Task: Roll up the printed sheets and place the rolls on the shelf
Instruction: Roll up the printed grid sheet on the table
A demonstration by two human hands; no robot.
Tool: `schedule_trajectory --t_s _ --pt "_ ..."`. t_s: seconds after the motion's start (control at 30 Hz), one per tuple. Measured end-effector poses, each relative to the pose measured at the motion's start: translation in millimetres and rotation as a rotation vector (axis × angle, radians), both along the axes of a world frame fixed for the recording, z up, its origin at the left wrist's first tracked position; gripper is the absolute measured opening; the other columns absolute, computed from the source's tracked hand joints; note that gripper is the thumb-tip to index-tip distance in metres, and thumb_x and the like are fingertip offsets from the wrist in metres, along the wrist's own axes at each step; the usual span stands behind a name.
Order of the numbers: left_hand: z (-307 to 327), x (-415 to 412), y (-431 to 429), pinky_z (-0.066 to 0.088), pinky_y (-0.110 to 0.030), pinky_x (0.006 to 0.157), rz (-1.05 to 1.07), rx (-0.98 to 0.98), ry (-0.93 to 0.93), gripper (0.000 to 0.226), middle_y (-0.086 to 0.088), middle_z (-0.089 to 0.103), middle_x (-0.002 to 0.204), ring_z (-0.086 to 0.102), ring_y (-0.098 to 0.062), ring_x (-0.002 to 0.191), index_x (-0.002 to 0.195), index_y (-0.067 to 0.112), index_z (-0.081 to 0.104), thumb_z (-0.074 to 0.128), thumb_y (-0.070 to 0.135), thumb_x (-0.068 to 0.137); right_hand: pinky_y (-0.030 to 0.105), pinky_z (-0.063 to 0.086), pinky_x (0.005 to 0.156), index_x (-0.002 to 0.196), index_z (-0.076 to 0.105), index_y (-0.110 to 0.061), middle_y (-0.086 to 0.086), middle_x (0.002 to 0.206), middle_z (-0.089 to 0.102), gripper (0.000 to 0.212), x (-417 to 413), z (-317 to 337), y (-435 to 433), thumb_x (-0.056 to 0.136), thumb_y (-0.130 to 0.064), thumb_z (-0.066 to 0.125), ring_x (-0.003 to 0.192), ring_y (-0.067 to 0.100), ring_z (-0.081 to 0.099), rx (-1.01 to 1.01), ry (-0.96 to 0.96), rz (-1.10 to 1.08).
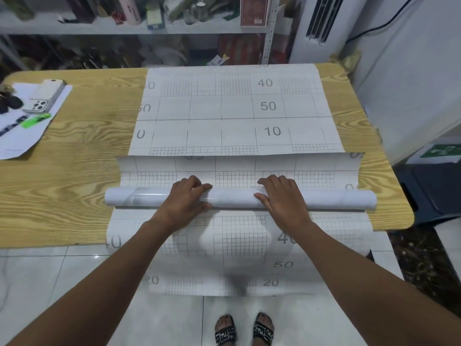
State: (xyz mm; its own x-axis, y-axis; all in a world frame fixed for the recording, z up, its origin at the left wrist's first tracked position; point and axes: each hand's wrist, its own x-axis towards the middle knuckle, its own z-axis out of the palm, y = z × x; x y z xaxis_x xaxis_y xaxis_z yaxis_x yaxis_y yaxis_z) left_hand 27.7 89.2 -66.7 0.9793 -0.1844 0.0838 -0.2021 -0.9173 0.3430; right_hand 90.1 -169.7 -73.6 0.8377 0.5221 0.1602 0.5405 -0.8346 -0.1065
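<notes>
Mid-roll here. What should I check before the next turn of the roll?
1. Both hands on the roll: ok; left hand and right hand sit near its middle.
2. Roll ends flush: cannot tell.
3. Loose sheet supported: not ok; it hangs over the table's near edge.
4. Path ahead: not ok; the flat sheet's near edge overlaps the loose sheet.
5. Phone away from the roll: ok, far left.
6. Shelf space: cannot tell, blurred.
</notes>
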Motion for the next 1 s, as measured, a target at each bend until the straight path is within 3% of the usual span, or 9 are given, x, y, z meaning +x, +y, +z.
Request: schedule_trajectory --t_s 0.2,0.37,0.53,0.7,0.77,0.9,1.0 --pt "-2 1 1 0.032 -0.034 0.076 0.011 0.026 0.033 0.054 -0.007 0.057 0.096 0.052 -0.028 0.084 0.117 0.011 0.056 0.047 0.048 0.079 0.036 0.044 0.084 0.110 0.059 -0.016 0.000 0.100 0.061 0.047 -2 0 -3 0.093 -0.046 0.028 0.087 0.021 0.055 0.007 0.008 0.004" --pt "-3 6 -2 0.027 -0.032 0.084 0.095 0.003 0.088 0.046 -0.007 0.059 0.107 0.050 -0.029 0.099 0.115 0.010 0.056 0.069 0.033 0.078 0.038 0.043 0.087 0.113 0.058 -0.015 0.000 0.105 0.060 0.051 -3 1 -6 0.091 -0.051 0.030 0.092 0.021 0.055 0.002 0.020 0.008" --pt "-3 12 -2 0.024 -0.030 0.083 0.121 0.019 0.110 0.038 -0.006 0.059 0.107 0.047 -0.028 0.102 0.112 0.011 0.058 0.066 0.034 0.082 0.038 0.044 0.086 0.112 0.057 -0.014 0.002 0.104 0.059 0.050 -3 0 -8 0.089 -0.053 0.035 0.092 0.022 0.055 0.017 0.001 0.019" --pt "-2 14 0 0.033 -0.037 0.082 0.087 0.045 0.091 0.049 -0.010 0.059 0.103 0.049 -0.032 0.097 0.106 0.009 0.062 0.048 0.050 0.081 0.035 0.035 0.089 0.113 0.056 -0.015 0.001 0.106 0.058 0.050 0 -1 -11 0.089 -0.054 0.036 0.094 0.021 0.054 -0.007 -0.015 0.030" --pt "-2 14 0 0.040 -0.042 0.079 0.098 0.033 0.037 0.047 -0.014 0.056 0.100 0.049 -0.033 0.093 0.103 0.007 0.063 0.049 0.047 0.080 0.035 0.034 0.090 0.115 0.056 -0.016 0.001 0.107 0.058 0.051 1 -2 -12 0.088 -0.055 0.036 0.095 0.022 0.053 -0.027 -0.031 0.020" --pt "-1 16 -1 0.039 -0.039 0.075 0.109 0.051 0.002 0.051 -0.013 0.055 0.092 0.044 -0.027 0.087 0.102 0.006 0.065 0.040 0.047 0.082 0.038 0.035 0.090 0.116 0.056 -0.017 0.004 0.110 0.058 0.053 2 -3 -14 0.088 -0.057 0.036 0.096 0.023 0.050 -0.025 -0.068 0.002" --pt "0 19 -1 0.041 -0.041 0.073 0.116 0.069 0.013 0.047 -0.013 0.056 0.091 0.051 -0.034 0.084 0.103 0.005 0.065 0.045 0.043 0.083 0.039 0.036 0.090 0.119 0.055 -0.016 0.005 0.111 0.058 0.057 3 -4 -15 0.088 -0.059 0.034 0.097 0.025 0.052 -0.037 -0.056 0.004"
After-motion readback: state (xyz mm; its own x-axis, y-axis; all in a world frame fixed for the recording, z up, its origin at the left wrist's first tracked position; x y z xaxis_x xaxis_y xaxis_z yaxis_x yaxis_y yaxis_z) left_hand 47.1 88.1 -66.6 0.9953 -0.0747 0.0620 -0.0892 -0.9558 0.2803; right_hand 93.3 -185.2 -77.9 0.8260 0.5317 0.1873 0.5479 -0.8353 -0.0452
